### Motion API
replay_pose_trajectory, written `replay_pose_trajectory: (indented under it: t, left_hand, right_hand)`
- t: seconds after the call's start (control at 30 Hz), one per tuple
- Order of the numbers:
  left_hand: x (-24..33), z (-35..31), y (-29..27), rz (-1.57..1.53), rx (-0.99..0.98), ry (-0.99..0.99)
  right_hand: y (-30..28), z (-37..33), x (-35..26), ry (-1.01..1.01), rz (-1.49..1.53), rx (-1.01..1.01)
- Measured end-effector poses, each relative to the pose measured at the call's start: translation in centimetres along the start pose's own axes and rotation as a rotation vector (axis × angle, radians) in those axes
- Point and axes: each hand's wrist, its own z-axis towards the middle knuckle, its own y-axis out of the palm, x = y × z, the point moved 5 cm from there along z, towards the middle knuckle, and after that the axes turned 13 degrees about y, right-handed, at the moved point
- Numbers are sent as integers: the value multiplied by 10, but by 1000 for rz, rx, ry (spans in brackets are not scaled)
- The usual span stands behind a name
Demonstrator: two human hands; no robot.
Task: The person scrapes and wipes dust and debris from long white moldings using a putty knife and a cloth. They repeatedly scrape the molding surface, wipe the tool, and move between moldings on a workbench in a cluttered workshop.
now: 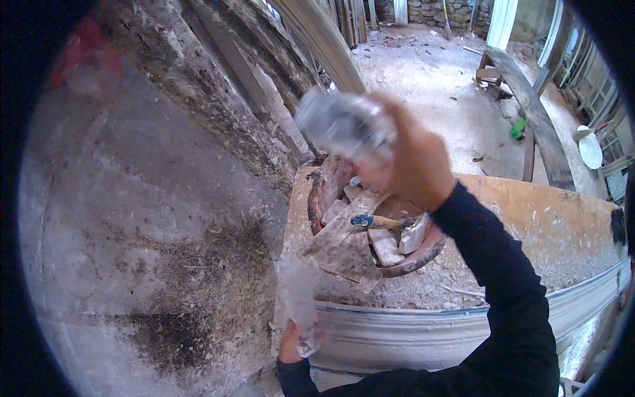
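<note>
Pale grey piece (pixel 344 126) in my right hand (pixel 423 162): motion-blurred, material unclear, shiny-looking in patches. Whitish piece (pixel 301 288) in my left hand (pixel 290 343): matt-looking, blurred too. My black sleeves (pixel 499 268): matt cloth. Basin (pixel 413 266): rough, worn rim; chunks (pixel 385 247) inside, chalky and dusty. Tool handle (pixel 380 222): wood, scuffed blue end. Board (pixel 536 205) below: brown wood, white-specked. Moulding (pixel 423 337): smooth, ridged, faintly glossy white. Grey panel (pixel 165 159) at left: matt, scuffed, rough dark blotches. Plank (pixel 539 122) beyond: dark, weathered wood.
</note>
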Motion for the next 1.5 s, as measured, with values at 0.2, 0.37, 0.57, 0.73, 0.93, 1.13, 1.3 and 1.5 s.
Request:
replay_pose_trajectory:
  t: [0.2,0.37,0.57,0.73,0.93,1.13,1.3,1.5]
  left_hand:
    - [50,45,86,-6,-301,347]
    - [62,61,136,-122,-380,333]
    - [88,88,186,-206,-525,236]
    - [107,118,243,-248,-669,176]
    - [110,126,263,-238,-753,213]
    - [115,126,249,-312,-650,161]
    - [119,127,233,-251,-701,211]
    - [121,125,218,-273,-583,233]
  right_hand:
    - [-70,16,43,4,333,253]
    - [-97,12,54,-29,297,315]
    - [-102,6,56,43,554,260]
    - [-103,7,67,-11,457,292]
    - [-104,5,68,-10,407,286]
    - [-90,3,70,24,507,247]
    - [-76,1,65,-58,315,192]
    - [-49,-7,41,-34,254,-19]
